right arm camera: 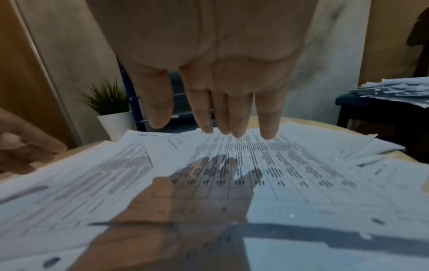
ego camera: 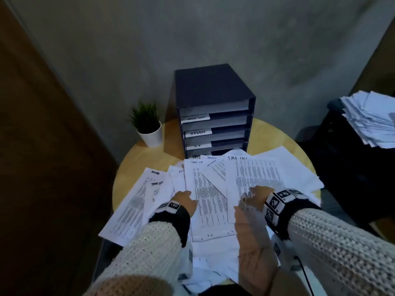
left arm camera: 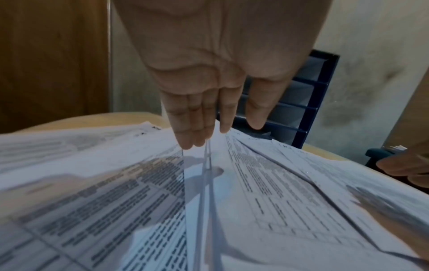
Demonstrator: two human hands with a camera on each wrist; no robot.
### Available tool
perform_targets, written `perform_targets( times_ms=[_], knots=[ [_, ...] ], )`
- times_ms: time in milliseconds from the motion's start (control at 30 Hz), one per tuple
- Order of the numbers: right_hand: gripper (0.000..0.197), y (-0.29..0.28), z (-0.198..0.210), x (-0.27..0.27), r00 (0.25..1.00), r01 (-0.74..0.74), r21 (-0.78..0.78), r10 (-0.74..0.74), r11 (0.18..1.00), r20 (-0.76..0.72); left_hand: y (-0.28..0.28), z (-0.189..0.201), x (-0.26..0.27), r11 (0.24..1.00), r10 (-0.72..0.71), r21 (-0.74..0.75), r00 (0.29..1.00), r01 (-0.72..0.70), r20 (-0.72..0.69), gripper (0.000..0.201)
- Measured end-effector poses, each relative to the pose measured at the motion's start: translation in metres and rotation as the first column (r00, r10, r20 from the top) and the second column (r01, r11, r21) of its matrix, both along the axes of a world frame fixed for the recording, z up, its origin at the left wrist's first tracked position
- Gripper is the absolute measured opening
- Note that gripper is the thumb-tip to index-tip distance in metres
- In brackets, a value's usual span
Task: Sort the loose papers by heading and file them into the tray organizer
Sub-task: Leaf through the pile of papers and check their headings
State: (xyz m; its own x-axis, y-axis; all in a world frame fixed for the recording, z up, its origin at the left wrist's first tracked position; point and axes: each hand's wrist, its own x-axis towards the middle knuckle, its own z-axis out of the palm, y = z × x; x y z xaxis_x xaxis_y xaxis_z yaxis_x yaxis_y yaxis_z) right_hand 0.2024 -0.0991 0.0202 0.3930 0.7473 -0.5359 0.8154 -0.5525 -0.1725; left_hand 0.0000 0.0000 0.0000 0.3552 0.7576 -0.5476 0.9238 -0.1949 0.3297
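Fingers: left hand [left arm camera: 216, 60] fingers [left arm camera: 185, 128] straight, close together; right hand [right arm camera: 209, 55] fingers [right arm camera: 267, 119] straight, slightly spread; both over the sheets, gripping nothing.
Loose papers [ego camera: 252, 178]: fanned under the fingers across the round worktop [ego camera: 269, 133].
Tray organizer [ego camera: 213, 112]: just beyond the fingertips.
Potted plant [ego camera: 147, 124]: beyond, leftward.

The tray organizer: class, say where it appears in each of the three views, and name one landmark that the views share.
Head: tray organizer at centre, behind the loose papers.
Left wrist: right of centre, behind the left hand.
Right wrist: mostly hidden behind the right hand; a dark blue edge shows left of centre.
Shared landmark: the papers spread on the round wooden table.
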Motion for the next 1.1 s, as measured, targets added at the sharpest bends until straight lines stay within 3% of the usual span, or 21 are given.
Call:
perform_targets(
  times_ms=[100,233,367,533,667,800,900,967,1033,1100],
  knots=[
    [0.045,0.004,-0.018,0.001,0.999,0.002,-0.048,-0.004,0.999,-0.036,0.005,-0.015,0.004,0.999,0.007,-0.041,1.0,-0.008,-0.025,0.06],
    [0.053,0.006,-0.046,-0.01,0.995,-0.049,-0.081,0.041,0.995,-0.093,0.008,-0.034,0.007,0.994,0.079,-0.078,0.997,-0.078,-0.001,0.067],
    [0.047,0.007,-0.049,-0.026,0.985,-0.137,-0.033,0.133,0.99,-0.108,0.011,-0.046,0.006,0.984,0.18,-0.017,0.982,-0.179,0.059,0.066],
    [0.044,0.006,-0.046,-0.04,0.968,-0.21,-0.011,0.206,0.978,-0.145,0.007,-0.055,0.005,0.948,0.317,-0.058,0.941,-0.312,0.12,0.065],
    [0.037,0.005,-0.043,-0.018,0.986,0.134,0.229,-0.106,0.964,-0.13,0.005,-0.059,0.0,0.913,0.409,-0.086,0.895,-0.4,0.178,0.056],
    [0.038,0.005,-0.053,0.025,0.938,0.347,0.133,-0.346,0.928,-0.034,0.005,-0.062,-0.005,0.891,0.454,-0.129,0.863,-0.435,0.221,0.051],
    [0.08,0.002,-0.058,0.04,0.928,0.371,0.008,-0.371,0.929,0.04,0.005,-0.064,-0.003,0.898,0.438,-0.144,0.873,-0.415,0.214,0.054],
    [0.097,0.002,-0.057,0.044,0.935,0.337,-0.009,-0.334,0.941,0.115,0.005,-0.064,0.0,0.899,0.438,-0.141,0.87,-0.416,0.228,0.052],
    [0.1,0.004,-0.059,0.044,0.929,0.357,-0.011,-0.354,0.934,0.105,0.004,-0.064,0.002,0.903,0.431,-0.116,0.867,-0.415,0.251,0.046],
    [0.086,0.004,-0.062,0.043,0.922,0.385,-0.001,-0.385,0.923,0.043,0.003,-0.064,0.003,0.912,0.404,-0.057,0.87,-0.405,0.281,0.037]
  ],
)
